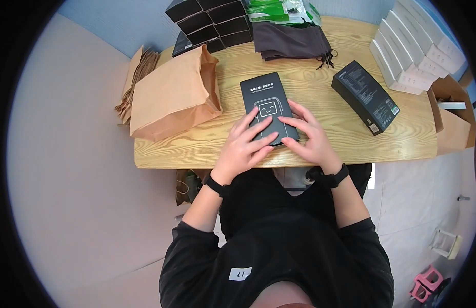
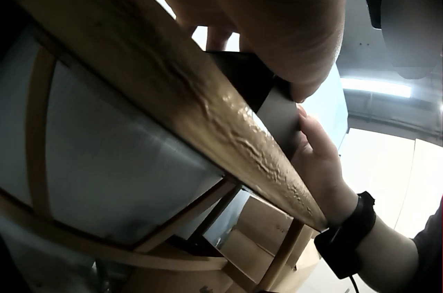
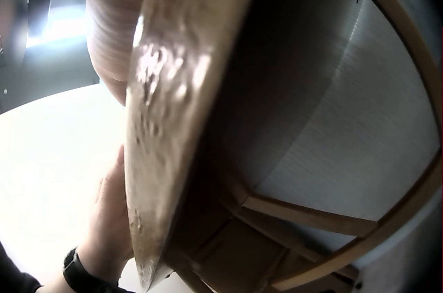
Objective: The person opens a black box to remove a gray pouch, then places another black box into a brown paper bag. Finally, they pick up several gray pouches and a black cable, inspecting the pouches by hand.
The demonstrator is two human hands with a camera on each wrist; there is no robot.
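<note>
A black box (image 1: 261, 88) with white print and a smiling-face line drawing lies face up near the table's front edge. From the left, my left hand (image 1: 238, 150) rests on its lower half with fingers spread across the face. My right hand (image 1: 316, 142) comes in from the other side, its thumb and index finger on the face and other fingers along the right side. In the left wrist view, a dark side of the box shows between the left palm (image 2: 270, 23) and the right hand (image 2: 322, 168). The table edge hides most of the right wrist view.
A second black box (image 1: 366, 97) lies to the right. An open brown paper bag (image 1: 171, 97) lies on the left. Along the back are stacked black boxes (image 1: 212, 23), dark drawstring pouches (image 1: 292, 41) and green packets (image 1: 284, 11). White boxes (image 1: 415, 46) are stacked at the right, above a cardboard carton (image 1: 456, 136).
</note>
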